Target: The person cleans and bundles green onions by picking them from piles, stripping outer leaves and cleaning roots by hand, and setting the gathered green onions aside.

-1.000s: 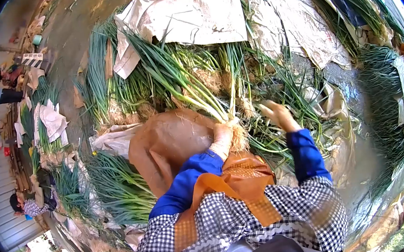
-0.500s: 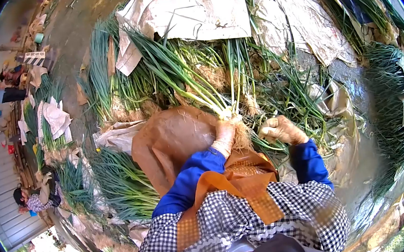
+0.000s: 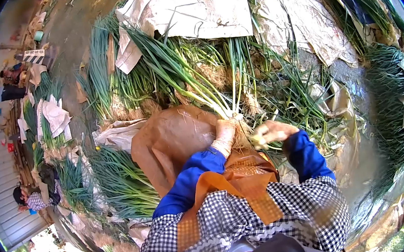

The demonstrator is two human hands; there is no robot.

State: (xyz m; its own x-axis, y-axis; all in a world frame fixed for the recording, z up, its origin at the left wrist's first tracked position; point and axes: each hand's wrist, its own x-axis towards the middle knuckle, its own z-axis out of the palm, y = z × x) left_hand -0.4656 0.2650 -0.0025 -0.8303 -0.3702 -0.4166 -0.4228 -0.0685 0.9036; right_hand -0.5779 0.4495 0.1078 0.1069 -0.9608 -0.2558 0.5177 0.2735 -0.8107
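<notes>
One bunch of green onions [image 3: 213, 100], clasped near its base in the closed left hand [image 3: 225, 132]; directed lengthwise up and leftward from that grip, with roots [image 3: 242, 137] just rightward. Beyond those roots: right hand [image 3: 277, 131], loosely curled, any hold or contact impossible to tell.

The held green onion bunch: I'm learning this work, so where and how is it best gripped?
Probably around the pale lower stems, just above the roots, from the left, near the left hand: they converge there, while the leaves spread apart.
</notes>
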